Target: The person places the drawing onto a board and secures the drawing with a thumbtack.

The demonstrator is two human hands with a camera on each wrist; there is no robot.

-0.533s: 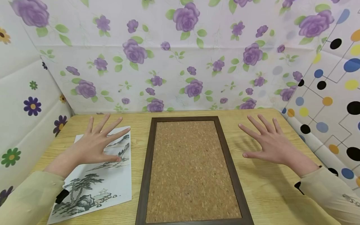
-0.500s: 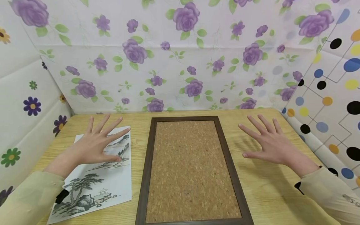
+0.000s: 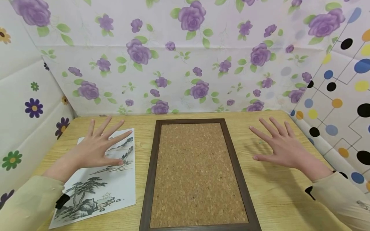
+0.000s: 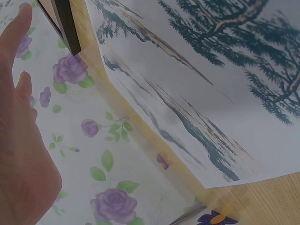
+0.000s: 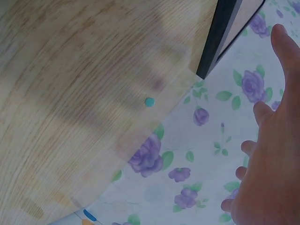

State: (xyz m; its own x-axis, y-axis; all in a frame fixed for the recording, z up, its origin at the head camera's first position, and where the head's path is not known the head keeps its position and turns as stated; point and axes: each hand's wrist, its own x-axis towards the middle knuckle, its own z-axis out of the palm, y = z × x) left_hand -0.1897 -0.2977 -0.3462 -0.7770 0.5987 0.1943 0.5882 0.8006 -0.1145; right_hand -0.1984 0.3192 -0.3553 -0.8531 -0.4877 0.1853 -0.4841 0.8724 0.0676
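My left hand (image 3: 96, 150) hovers, fingers spread, over a sheet of paper (image 3: 122, 184) printed with an ink landscape of mountains, a pine and a small pavilion. The hand hides part of the sheet's upper left. My right hand (image 3: 284, 149), also with fingers spread, hovers over bare wood to the right of a cork board (image 3: 199, 173) with a dark brown frame. Nothing is held in either hand. On the wood in the right wrist view lies a small turquoise round piece (image 5: 149, 101), too small to tell what it is.
The wooden table (image 3: 144, 141) runs back to a white cloth wall (image 3: 173, 67) with purple flowers. A cloth with coloured flowers (image 3: 17, 128) stands at the left, and one with coloured dots (image 3: 332, 118) at the right. Dark straps show by both wrists.
My right hand has shifted slightly to the right, and my left hand very slightly to the left. Both keep their fingers spread. The paper and the cork board lie as before.
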